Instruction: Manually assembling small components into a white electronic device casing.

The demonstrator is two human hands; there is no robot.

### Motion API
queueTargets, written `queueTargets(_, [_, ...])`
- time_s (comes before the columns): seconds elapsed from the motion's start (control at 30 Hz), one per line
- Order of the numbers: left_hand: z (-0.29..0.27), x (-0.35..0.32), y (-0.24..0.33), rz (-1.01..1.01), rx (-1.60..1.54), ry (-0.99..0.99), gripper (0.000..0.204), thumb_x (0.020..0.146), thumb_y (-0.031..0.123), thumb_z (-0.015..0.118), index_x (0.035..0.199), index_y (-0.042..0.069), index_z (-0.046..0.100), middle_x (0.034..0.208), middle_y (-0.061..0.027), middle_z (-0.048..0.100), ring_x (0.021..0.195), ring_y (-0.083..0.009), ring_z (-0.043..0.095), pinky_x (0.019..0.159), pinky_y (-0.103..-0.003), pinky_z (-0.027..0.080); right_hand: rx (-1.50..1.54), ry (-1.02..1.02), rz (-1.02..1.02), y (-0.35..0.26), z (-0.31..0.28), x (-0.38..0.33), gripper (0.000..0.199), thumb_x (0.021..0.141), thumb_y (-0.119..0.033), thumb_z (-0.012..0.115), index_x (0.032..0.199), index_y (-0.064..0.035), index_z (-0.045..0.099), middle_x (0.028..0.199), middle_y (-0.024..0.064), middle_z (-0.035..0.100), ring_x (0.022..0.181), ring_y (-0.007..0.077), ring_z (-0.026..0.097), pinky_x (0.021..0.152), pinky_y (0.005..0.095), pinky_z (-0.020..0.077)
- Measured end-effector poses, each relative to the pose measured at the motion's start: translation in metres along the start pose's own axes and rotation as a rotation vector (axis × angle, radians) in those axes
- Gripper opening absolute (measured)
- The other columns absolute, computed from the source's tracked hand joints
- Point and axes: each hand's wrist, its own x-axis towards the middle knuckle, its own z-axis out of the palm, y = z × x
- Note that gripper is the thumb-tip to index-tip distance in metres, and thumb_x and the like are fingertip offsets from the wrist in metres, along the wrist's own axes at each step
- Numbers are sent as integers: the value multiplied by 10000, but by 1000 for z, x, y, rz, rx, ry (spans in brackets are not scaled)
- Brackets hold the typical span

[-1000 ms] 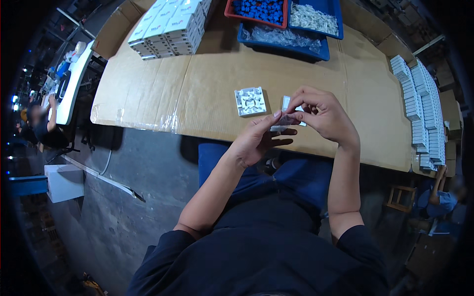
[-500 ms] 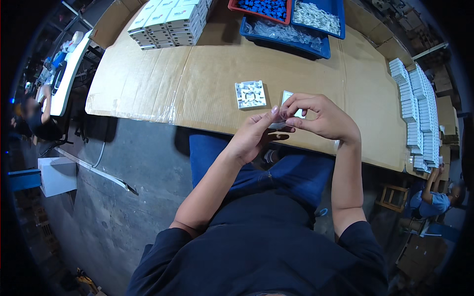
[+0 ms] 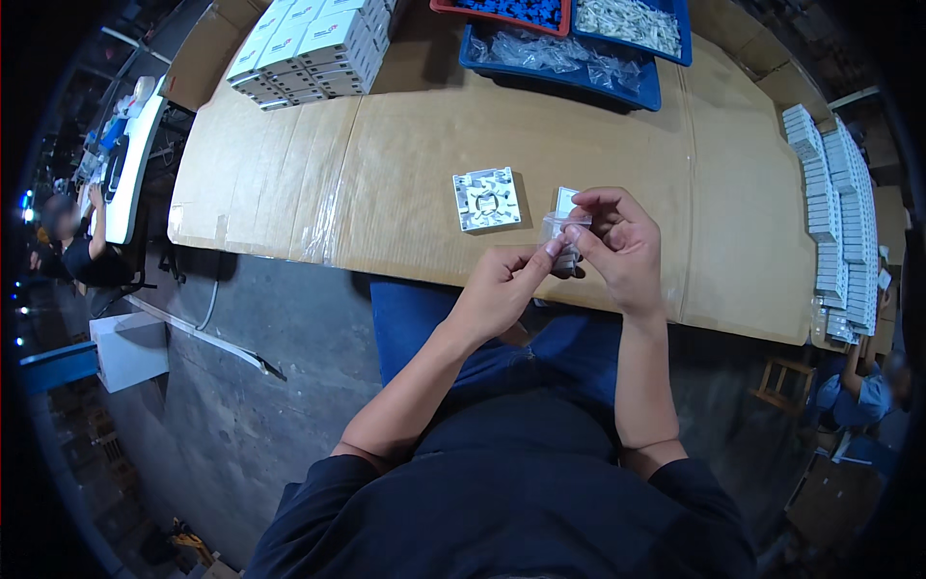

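The person's two bare hands meet above the front part of the desk (image 3: 424,145). The left hand (image 3: 502,288) pinches the lower left side of a small clear plastic bag (image 3: 556,228) between thumb and fingers. The right hand (image 3: 627,256) grips the same bag from the right, thumb against it and fingers curled. The bag is held up between them; what lies inside is too small to tell.

Just beyond the bag, a white rectangular piece (image 3: 567,198) lies on the desk, partly hidden. To its left, near the left hand, a square white frame (image 3: 487,200) lies flat, with a ring shape at its centre.

Farther off, a blue tray (image 3: 652,101) holds clear plastic bags. Behind it stand a red tray (image 3: 562,31) of blue pieces and a second blue tray (image 3: 684,50) of small white pieces. At the far left rise stacked white boxes (image 3: 313,43); along the right edge stand rows of thin white items (image 3: 830,232).
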Motion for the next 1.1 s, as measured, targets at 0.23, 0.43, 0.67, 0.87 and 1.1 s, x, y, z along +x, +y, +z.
queueTargets(0.23, [9, 5, 17, 248, 78, 420, 244, 977, 189, 742, 1111, -15, 731, 996, -78, 750, 1006, -141, 690, 916, -300, 524, 47, 88, -28, 6, 6, -10, 375, 910, 50, 728, 1267, 21, 618, 1065, 58, 656, 944, 86, 653, 805, 224, 553])
queueTargets(0.43, [5, 5, 12, 285, -22, 376, 187, 978, 151, 746, 1053, -17, 721, 959, -43, 741, 927, -105, 670, 863, -270, 522, 46, 99, -14, 10, 7, -10, 383, 915, 28, 747, 1277, 7, 623, 1025, 41, 655, 935, 78, 650, 811, 216, 543])
queueTargets(0.67, [2, 0, 7, 307, -14, 427, 169, 989, 151, 732, 1047, -7, 711, 922, -28, 725, 883, -85, 650, 811, -253, 515, 305, 57, 165, 25, 7, -8, 136, 959, -19, 719, 1086, 20, 686, 972, 61, 714, 911, 123, 679, 851, 271, 553])
queueTargets(0.87, [0, 0, 5, 312, 18, 453, 173, 989, 157, 731, 1051, -2, 703, 902, -26, 715, 855, -89, 647, 797, -252, 513, 277, 85, 137, 26, 10, -8, 111, 966, -36, 718, 1057, 22, 696, 967, 64, 725, 902, 125, 682, 852, 275, 550])
queueTargets(1.1, [8, 3, 5, 320, -46, 448, 168, 990, 148, 730, 1065, -1, 710, 907, -22, 716, 861, -86, 648, 797, -248, 512, 213, 123, 91, 29, 9, -11, 112, 962, -67, 739, 1027, 21, 720, 932, 44, 730, 882, 97, 673, 828, 248, 529])
